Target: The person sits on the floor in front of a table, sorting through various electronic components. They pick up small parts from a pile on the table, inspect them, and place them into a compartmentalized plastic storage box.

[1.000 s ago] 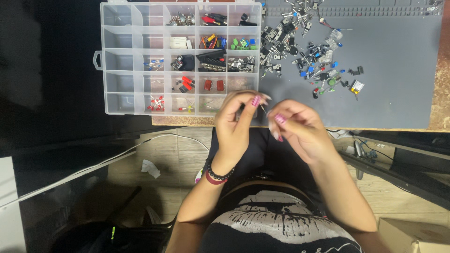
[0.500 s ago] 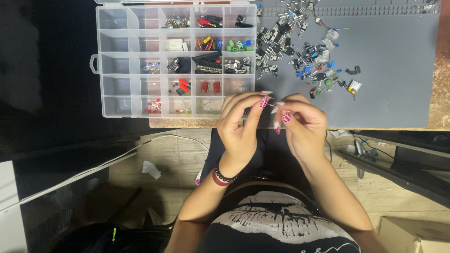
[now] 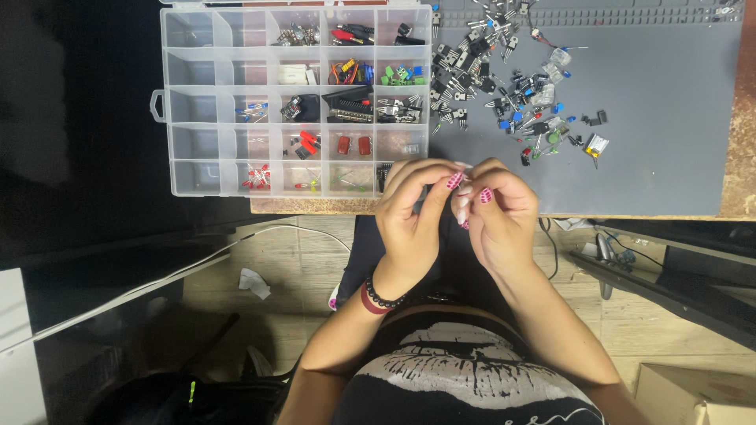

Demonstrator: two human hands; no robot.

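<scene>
My left hand (image 3: pixel 413 224) and my right hand (image 3: pixel 500 216) are held together at the front edge of the table, fingertips pinched against each other. Whatever sits between the fingertips is too small to make out. Just beyond my hands stands a clear plastic compartment box (image 3: pixel 205 118) with small electronic parts sorted into its cells. To its right a pile of loose electronic components (image 3: pixel 504 86) lies scattered on a grey work mat (image 3: pixel 654 134).
The wooden table edge (image 3: pixel 315 206) runs under the box. Below it are the wood floor, a white cable (image 3: pixel 197 264), a crumpled scrap of paper (image 3: pixel 253 282) and a cardboard box (image 3: pixel 693 393) at the lower right. Dark equipment (image 3: pixel 685 275) sits under the table.
Both hands have drifted slightly right and closer together, fingertips now touching. The box and the loose parts have not moved.
</scene>
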